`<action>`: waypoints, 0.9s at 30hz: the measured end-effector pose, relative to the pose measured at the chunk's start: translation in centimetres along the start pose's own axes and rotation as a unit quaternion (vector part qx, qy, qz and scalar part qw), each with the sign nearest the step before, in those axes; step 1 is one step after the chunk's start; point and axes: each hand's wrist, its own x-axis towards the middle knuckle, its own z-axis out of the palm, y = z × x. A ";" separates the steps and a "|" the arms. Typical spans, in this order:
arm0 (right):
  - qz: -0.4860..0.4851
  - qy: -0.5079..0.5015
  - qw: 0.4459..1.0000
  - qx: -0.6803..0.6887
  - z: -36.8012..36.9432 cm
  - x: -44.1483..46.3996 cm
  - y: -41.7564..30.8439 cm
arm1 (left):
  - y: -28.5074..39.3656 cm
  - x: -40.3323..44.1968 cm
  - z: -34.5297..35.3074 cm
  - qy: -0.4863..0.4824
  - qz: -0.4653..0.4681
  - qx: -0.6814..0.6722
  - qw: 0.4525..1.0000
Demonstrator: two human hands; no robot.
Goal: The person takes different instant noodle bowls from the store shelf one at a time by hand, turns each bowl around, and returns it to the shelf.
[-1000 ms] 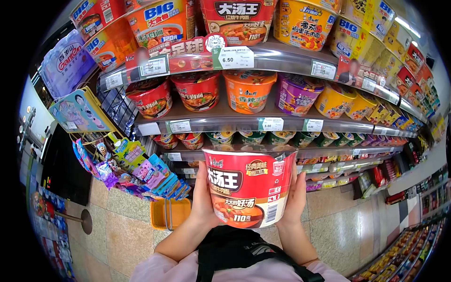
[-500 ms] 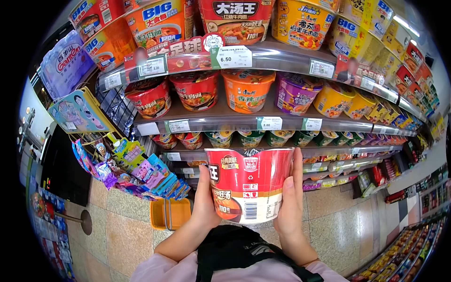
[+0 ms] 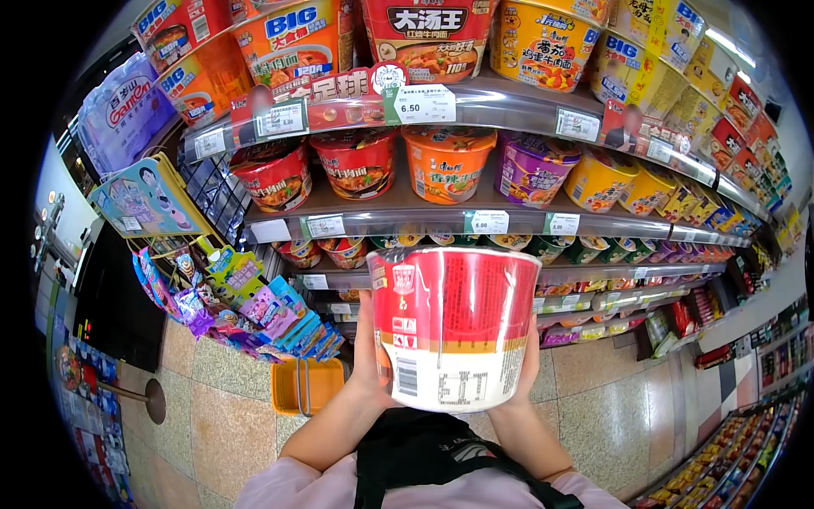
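Observation:
A large red, gold and white instant noodle cup (image 3: 454,331) is held up in front of my chest, between both palms. Its back faces me, with a barcode, a nutrition table and small print. My left hand (image 3: 366,356) grips its left side and my right hand (image 3: 524,373) its right side; most of the fingers are hidden behind the cup. Beyond it, the shelf row carries a red noodle cup (image 3: 354,165), an orange noodle cup (image 3: 448,165) and a purple noodle cup (image 3: 538,170).
Larger noodle tubs, one a red tub (image 3: 428,42), fill the upper shelf (image 3: 500,102). Snack packets (image 3: 263,305) hang at left beside bundled water bottles (image 3: 127,110). An orange basket (image 3: 288,390) stands on the tiled floor (image 3: 229,416). More racks (image 3: 738,458) line the right.
The noodle cup has turned in my hands, its front picture swinging away to the left and the nutrition table coming into view. It also sits slightly higher and nearer.

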 end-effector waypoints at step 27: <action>-0.162 -0.010 0.902 -0.399 0.8 2.0 -1.5 | -1.1 -0.7 1.6 0.177 0.065 0.322 0.928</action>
